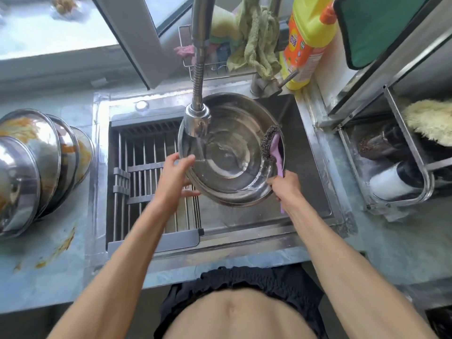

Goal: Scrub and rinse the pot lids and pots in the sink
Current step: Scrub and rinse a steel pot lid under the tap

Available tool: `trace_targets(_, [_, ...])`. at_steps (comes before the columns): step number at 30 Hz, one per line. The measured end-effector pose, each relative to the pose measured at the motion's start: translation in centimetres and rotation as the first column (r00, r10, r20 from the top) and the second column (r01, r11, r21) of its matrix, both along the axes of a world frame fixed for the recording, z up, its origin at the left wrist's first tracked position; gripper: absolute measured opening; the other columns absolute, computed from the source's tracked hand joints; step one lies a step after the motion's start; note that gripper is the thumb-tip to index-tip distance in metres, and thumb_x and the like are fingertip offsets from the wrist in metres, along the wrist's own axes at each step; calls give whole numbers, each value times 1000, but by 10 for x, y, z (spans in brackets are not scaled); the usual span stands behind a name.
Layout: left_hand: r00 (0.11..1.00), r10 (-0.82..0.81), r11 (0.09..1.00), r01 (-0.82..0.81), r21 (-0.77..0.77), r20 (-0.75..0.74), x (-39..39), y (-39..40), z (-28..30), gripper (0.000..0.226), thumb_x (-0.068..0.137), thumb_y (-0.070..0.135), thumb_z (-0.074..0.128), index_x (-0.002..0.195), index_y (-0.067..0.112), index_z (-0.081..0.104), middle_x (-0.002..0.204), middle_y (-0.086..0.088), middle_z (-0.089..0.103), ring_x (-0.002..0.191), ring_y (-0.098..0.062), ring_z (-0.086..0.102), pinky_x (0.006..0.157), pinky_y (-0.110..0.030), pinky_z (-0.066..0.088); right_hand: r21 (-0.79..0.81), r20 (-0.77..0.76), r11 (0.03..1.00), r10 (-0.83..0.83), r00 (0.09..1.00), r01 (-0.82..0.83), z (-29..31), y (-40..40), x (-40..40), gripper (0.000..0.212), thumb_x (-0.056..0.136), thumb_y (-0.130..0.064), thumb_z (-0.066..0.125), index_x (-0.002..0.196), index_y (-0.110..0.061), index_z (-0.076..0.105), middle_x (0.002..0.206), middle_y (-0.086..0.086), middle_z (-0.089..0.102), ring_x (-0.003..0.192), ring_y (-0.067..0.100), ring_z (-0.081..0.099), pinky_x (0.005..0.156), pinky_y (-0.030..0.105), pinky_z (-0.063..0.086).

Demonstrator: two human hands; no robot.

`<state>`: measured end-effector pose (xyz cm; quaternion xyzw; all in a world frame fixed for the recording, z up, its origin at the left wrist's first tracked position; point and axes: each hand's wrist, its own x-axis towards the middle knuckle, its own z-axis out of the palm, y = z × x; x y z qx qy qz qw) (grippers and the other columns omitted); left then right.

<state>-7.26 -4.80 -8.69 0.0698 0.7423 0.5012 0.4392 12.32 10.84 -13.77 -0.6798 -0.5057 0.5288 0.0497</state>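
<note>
A large steel pot (230, 152) is held tilted over the sink (310, 148), its inside facing me. Water runs into it from the faucet head (197, 121). My left hand (175, 177) grips the pot's left rim, thumb over the edge and fingers underneath. My right hand (285, 187) grips the purple handle of a steel-wool scrubber (271, 141) and also steadies the pot's right rim. The scrubber head lies against the pot's right rim.
Several dirty steel pots (36, 162) with orange residue lie stacked on the left counter. A drying rack (146, 182) covers the sink's left half. A yellow detergent bottle (305, 40) and green cloth (256, 42) stand behind the sink. A metal shelf rack (396, 152) is on the right.
</note>
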Motion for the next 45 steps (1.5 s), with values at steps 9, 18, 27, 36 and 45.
trace_targets(9, [886, -459, 811, 447, -377, 62, -74, 39, 55, 23, 98, -3, 46, 118, -7, 56, 85, -17, 71, 75, -33, 74, 67, -47, 65, 231, 64, 945, 222, 973, -231, 11, 24, -18, 9, 87, -14, 63, 94, -12, 58, 89, 10, 62, 79, 27, 57, 60, 29, 38])
trace_targets(18, [940, -275, 948, 230, -220, -203, -41, 27, 3, 40, 70, 4, 45, 106, 11, 60, 100, -22, 68, 86, -44, 73, 56, -61, 60, 140, 740, 342, 587, 328, -929, 22, 8, -26, 60, 101, -5, 33, 157, -21, 19, 119, 18, 58, 103, 40, 62, 78, 44, 48])
trace_targets(27, [962, 100, 994, -107, -12, -256, 14, 12, -4, 38, 73, -12, 52, 108, 1, 49, 99, -22, 60, 89, -28, 61, 75, -52, 57, -64, -78, 624, 775, 627, -779, 50, -41, -66, 30, 101, -13, 43, 118, -22, 66, 73, 9, 61, 53, 17, 44, 41, 21, 27])
trace_targets(36, [971, 86, 996, -92, -20, -223, 13, -6, 0, 29, 80, 5, 51, 108, 7, 50, 105, -23, 65, 97, -40, 69, 66, -65, 59, 6, 654, 321, 715, 247, -947, 40, -6, -63, 39, 94, -5, 45, 131, -7, 57, 126, 15, 63, 116, 36, 61, 87, 39, 51])
trace_targets(45, [942, 221, 975, -206, 85, -251, 26, 6, 2, 22, 82, -1, 53, 89, 17, 44, 83, -7, 52, 79, -22, 52, 64, -38, 47, -42, 385, 423, 843, 376, -905, 50, -32, -71, 32, 94, -7, 46, 122, -3, 62, 106, 19, 67, 86, 33, 67, 63, 32, 49])
